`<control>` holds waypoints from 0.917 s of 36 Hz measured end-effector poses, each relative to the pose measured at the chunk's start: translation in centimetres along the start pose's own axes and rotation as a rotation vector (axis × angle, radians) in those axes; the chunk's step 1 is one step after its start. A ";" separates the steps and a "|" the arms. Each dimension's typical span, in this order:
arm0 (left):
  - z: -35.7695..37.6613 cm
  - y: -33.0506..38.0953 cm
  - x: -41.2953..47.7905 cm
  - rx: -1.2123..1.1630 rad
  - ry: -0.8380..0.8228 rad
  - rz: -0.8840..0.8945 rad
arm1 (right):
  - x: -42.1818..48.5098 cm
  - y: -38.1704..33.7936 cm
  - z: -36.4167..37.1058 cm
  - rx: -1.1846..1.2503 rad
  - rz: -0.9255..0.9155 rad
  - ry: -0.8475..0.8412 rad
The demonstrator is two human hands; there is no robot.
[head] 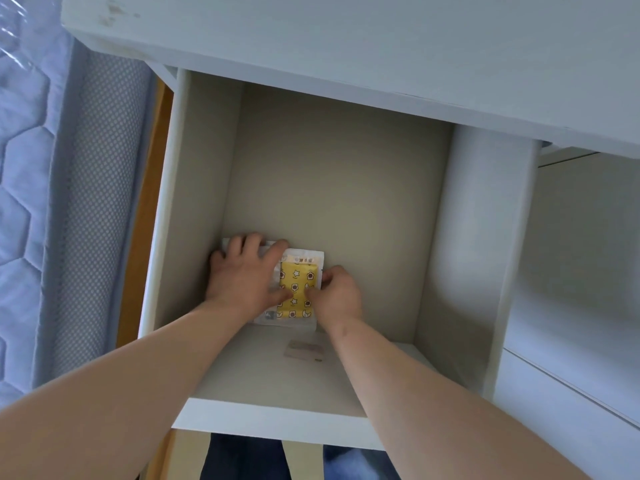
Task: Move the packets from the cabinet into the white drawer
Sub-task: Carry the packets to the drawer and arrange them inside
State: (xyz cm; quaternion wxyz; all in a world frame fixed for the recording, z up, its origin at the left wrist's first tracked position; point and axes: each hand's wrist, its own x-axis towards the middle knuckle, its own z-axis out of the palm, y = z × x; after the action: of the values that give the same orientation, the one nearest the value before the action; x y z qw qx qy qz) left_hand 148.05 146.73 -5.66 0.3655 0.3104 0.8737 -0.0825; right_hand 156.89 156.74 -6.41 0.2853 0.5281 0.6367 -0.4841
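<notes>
A white painted cabinet top (346, 57) fills the upper part of the view, and beneath it a deep white drawer (485, 237) with a beige floor stands pulled out. To the left lies a pale blue quilted mattress (24, 168), its dotted side panel running alongside the drawer. Two bare forearms reach down into the drawer from the near edge. The left hand (242, 275) lies palm down near the drawer's near-left corner, its fingers (237, 244) spread apart and pressed on a white-edged packet (225, 243), of which only the far corner and a strip of edge show past the fingertips. Overlapping it on the right lies a flat yellow packet (296, 289) printed with stars and flowers and bordered in white, flat on the drawer floor between the two hands; the left thumb rests across its far-left corner. The right hand (334, 296) sits at the yellow packet's right edge, its fingers (329, 276) curled together and pinching that edge. On the inner face of the drawer front, just below the packets, sits a small pale rectangular label (304, 349).
</notes>
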 end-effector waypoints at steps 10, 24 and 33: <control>0.1 0.0 -0.4 -0.029 -0.001 -0.010 | -0.1 0.1 -0.2 -0.035 -0.001 -0.008; -4.4 1.5 -4.7 -0.235 0.038 -0.028 | -4.5 -1.4 -4.4 0.064 -0.033 -0.015; -8.9 5.3 -10.1 -0.473 0.082 -0.157 | -11.1 -2.2 -9.9 0.162 -0.030 -0.010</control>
State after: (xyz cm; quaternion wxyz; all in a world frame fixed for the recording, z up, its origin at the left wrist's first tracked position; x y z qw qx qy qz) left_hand 151.42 149.39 8.14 0.3846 0.1508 0.9042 0.1087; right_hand 159.39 161.48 7.65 0.2377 0.5374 0.6017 -0.5409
